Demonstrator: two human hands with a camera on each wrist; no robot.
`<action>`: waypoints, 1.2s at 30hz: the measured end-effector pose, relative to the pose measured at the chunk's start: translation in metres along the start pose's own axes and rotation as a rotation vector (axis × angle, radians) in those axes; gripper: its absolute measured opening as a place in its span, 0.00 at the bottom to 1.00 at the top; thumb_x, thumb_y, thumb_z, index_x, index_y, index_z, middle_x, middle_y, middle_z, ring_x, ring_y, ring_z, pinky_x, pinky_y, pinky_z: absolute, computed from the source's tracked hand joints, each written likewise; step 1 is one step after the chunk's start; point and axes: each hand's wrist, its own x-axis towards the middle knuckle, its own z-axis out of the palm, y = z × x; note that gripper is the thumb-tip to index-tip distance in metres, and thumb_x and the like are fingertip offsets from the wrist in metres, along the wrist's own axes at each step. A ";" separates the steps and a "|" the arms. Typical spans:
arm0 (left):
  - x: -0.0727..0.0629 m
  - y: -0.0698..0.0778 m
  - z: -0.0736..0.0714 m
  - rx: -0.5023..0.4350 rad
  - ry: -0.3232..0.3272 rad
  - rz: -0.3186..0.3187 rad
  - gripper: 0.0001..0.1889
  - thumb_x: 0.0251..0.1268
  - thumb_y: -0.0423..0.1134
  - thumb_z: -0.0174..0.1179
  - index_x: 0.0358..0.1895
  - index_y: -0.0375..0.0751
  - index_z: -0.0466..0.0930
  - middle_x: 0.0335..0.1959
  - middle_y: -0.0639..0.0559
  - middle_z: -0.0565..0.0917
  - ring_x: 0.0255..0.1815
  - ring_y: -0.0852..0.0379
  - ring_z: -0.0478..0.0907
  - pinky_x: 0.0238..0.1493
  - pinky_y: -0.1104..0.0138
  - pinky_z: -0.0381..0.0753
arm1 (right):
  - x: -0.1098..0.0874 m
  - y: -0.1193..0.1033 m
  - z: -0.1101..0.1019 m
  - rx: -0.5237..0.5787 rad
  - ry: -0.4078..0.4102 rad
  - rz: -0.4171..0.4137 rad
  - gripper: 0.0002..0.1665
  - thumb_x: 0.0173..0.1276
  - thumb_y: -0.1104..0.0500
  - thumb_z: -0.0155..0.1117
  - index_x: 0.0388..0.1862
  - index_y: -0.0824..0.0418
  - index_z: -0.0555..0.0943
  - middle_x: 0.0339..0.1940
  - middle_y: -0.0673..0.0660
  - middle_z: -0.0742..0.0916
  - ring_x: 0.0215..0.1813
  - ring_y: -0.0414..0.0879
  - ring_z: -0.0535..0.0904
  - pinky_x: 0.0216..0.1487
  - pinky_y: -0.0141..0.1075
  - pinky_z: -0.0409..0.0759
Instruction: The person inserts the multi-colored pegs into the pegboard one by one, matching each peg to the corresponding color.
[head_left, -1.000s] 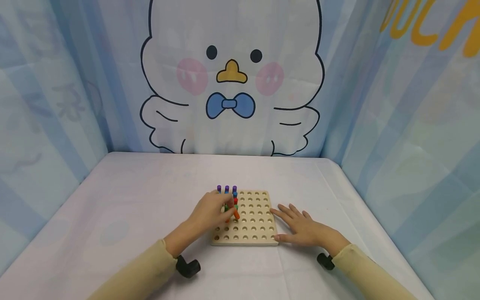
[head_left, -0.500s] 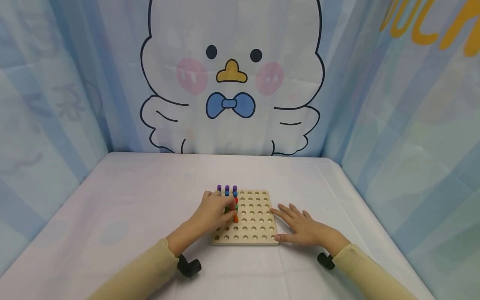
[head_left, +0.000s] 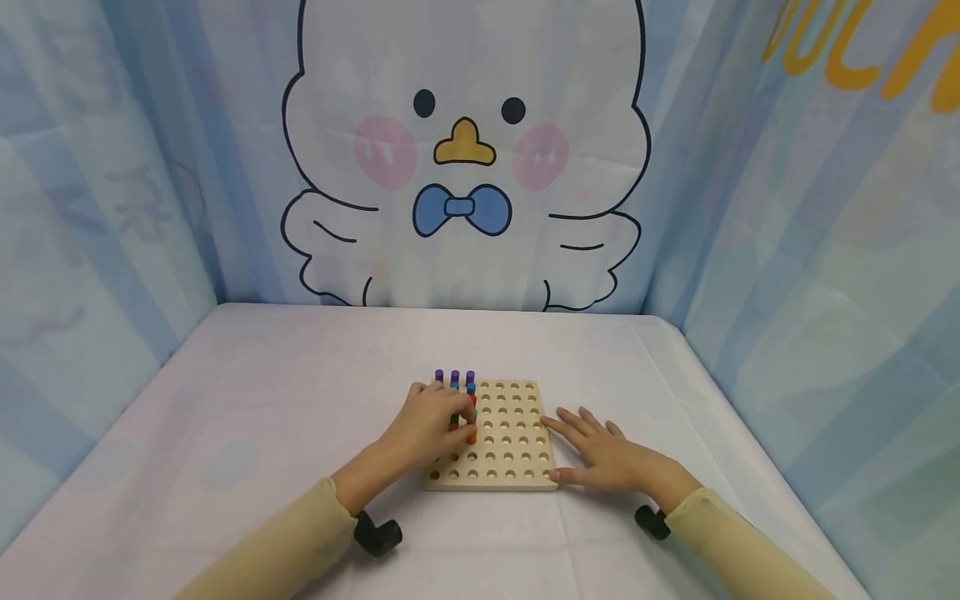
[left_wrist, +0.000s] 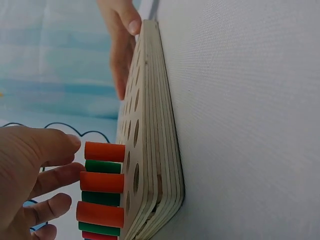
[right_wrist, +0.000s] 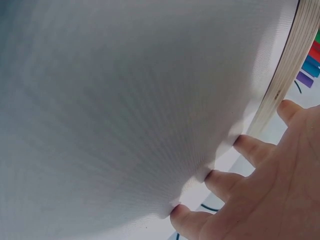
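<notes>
A pale wooden pegboard (head_left: pixel 517 457) lies on the table with rows of coloured pegs standing in its left holes. My left hand (head_left: pixel 429 423) hovers over these pegs, thumb and fingers bent near the top of the nearest orange peg (left_wrist: pixel 105 151). That peg stands upright in its hole beside two more orange pegs; in the left wrist view the thumb tip does not wrap round it. Behind them are green pegs (left_wrist: pixel 102 198) and a red peg (left_wrist: pixel 100 235). My right hand (head_left: pixel 603 454) spreads flat, thumb and index finger at the board's right edge.
Blue pegs (head_left: pixel 471 388) and purple pegs (head_left: pixel 470 375) fill the board's far left rows. A white cloth (head_left: pixel 247 400) covers the table. Printed curtains (head_left: pixel 810 250) enclose the back and sides. Black wrist cameras (head_left: pixel 378 535) sit below both wrists.
One second ago the nearest orange peg leaned in my left fingers; it then came upright and sank into its hole. The right hand has stayed in place.
</notes>
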 end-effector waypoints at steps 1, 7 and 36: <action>0.000 0.000 -0.001 0.001 0.004 0.002 0.07 0.63 0.45 0.74 0.34 0.55 0.83 0.37 0.57 0.87 0.38 0.58 0.70 0.52 0.53 0.68 | 0.000 0.000 0.000 0.001 0.003 -0.004 0.52 0.70 0.24 0.54 0.85 0.41 0.52 0.87 0.61 0.55 0.85 0.70 0.43 0.74 0.77 0.43; 0.000 0.001 -0.007 0.019 0.011 -0.015 0.08 0.62 0.46 0.74 0.33 0.54 0.83 0.35 0.58 0.87 0.38 0.57 0.72 0.54 0.52 0.70 | -0.002 -0.004 -0.004 0.006 0.020 -0.024 0.52 0.71 0.25 0.55 0.85 0.44 0.53 0.86 0.63 0.56 0.84 0.73 0.45 0.72 0.78 0.45; -0.025 -0.029 -0.027 -0.026 -0.173 -0.334 0.14 0.62 0.42 0.74 0.45 0.45 0.81 0.41 0.52 0.82 0.40 0.56 0.75 0.48 0.61 0.82 | -0.001 -0.002 -0.001 0.009 -0.005 -0.005 0.53 0.70 0.25 0.55 0.86 0.44 0.52 0.86 0.62 0.55 0.84 0.72 0.44 0.73 0.78 0.44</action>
